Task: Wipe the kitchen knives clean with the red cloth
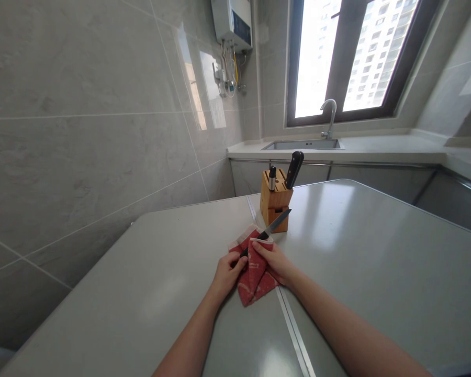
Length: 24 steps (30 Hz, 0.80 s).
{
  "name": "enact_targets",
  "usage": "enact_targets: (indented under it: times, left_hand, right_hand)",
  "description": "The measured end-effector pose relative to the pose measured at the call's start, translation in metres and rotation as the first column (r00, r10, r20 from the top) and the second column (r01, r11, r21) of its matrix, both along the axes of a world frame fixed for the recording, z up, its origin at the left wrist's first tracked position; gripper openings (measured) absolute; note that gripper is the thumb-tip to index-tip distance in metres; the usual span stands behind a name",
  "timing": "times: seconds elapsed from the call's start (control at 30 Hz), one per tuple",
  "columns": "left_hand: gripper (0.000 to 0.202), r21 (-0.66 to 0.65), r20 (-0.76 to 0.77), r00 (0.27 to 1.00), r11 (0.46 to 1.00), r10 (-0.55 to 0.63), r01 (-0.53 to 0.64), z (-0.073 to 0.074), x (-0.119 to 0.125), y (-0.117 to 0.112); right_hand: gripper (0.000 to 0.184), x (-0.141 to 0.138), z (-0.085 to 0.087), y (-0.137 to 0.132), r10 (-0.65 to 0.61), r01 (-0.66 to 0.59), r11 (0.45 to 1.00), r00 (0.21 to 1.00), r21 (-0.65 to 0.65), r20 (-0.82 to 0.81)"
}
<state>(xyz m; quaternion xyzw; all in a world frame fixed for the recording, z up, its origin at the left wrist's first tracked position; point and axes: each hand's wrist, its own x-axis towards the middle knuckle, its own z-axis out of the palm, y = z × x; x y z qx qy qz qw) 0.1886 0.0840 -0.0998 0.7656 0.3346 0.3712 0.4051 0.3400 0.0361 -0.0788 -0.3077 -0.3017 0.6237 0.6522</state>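
Observation:
A kitchen knife (275,223) with a black handle slants up and to the right, its bare blade pointing toward the wooden knife block (270,201). My left hand (228,272) is closed around the handle's lower end. A red cloth (255,280) with a pale border is wrapped partly over the knife, near where handle and blade meet. Gripping that cloth is my right hand (273,260), its thumb on top and the other fingers hidden behind the fabric. In the block stand a large black-handled knife (294,169) and a smaller black-and-silver handle (272,179).
The pale table (172,293) has a metal seam (294,330) running through it. Beyond it, a white counter (384,144) holds a sink (302,145) and a faucet (330,118) below a window. A grey tiled wall (102,131) borders the table on the left.

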Motion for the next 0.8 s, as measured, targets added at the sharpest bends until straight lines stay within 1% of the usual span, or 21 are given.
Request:
enact_targets:
  times: [0.17, 0.33, 0.57, 0.8]
  left_hand:
    - [0.042, 0.001, -0.004, 1.0, 1.0, -0.007, 0.007, 0.0014, 0.0002, -0.001]
    - [0.041, 0.011, -0.014, 1.0, 1.0, -0.009, 0.009, 0.001, 0.0005, -0.0005]
    - [0.041, 0.011, -0.006, 0.999, 0.999, -0.033, 0.033, 0.0006, -0.0001, 0.0008]
    - [0.042, 0.005, 0.024, 0.999, 1.0, -0.023, 0.023, 0.0011, 0.0001, 0.0006]
  right_hand:
    - [0.031, 0.0008, 0.0013, -0.0009, 0.015, -0.015, 1.0, 0.999, 0.008, 0.047]
    - [0.03, 0.0013, 0.0, -0.0014, 0.005, -0.008, 1.0, 0.988, 0.02, 0.157]
    - [0.031, 0.0018, 0.0003, -0.0022, 0.058, -0.094, 0.99, 0.954, 0.109, 0.293]
    - [0.033, 0.0004, 0.0051, -0.0036, 0.108, -0.157, 0.978, 0.945, 0.139, 0.308]
